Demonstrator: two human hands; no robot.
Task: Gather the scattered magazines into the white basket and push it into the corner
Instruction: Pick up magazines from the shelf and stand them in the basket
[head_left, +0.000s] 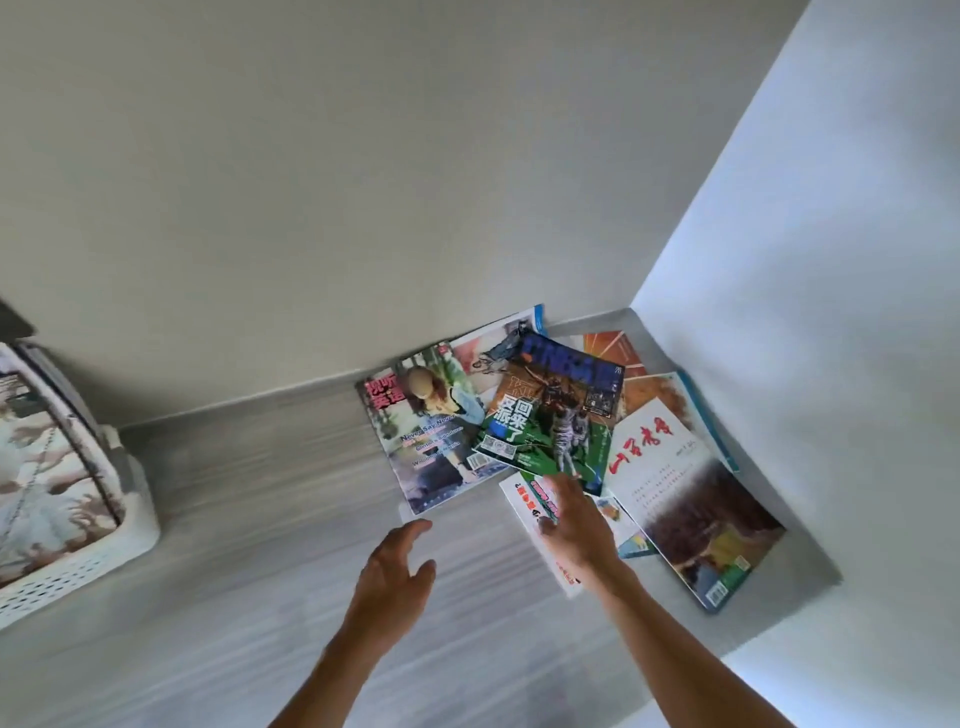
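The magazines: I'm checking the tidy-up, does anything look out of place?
Yes. Glossy magazines lie fanned and overlapping askew in the floor corner, the basketball-cover magazine on top, far from the white perforated plastic basket at left. The right hand touches them.

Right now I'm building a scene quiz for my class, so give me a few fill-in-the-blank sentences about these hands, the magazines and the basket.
1. The right hand grips the lower edge of the ____ magazine.
2. The white basket sits at the far ____ of the view.
3. The left hand holds ____.
4. The loose magazines lie on the floor in the room's ____.

Missing words: basketball; left; nothing; corner
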